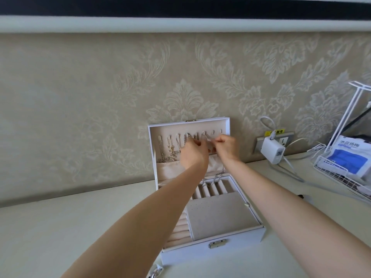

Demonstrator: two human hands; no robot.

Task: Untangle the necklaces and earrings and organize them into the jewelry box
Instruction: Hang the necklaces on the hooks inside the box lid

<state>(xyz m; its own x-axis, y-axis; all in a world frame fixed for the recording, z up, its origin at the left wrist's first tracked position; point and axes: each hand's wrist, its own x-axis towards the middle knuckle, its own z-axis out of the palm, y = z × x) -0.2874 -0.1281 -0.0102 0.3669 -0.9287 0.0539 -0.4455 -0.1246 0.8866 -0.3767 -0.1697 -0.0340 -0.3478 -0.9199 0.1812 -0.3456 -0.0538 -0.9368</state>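
Both hands (208, 149) pinch a chain (212, 180) at the jewelry box (230, 240) lid's hooks (188, 136).

The wall (80, 97) was covered with beige wallpaper with a pale floral damask pattern. Above it ran a white ledge (180, 24) and a dark band (180, 6). Below stood a cream table (60, 227), lit softly and evenly. At the right, a socket (281, 140) held a white charger (273, 150) with cables, near a white wire rack (341, 173) with a blue-and-white packet (349, 155).
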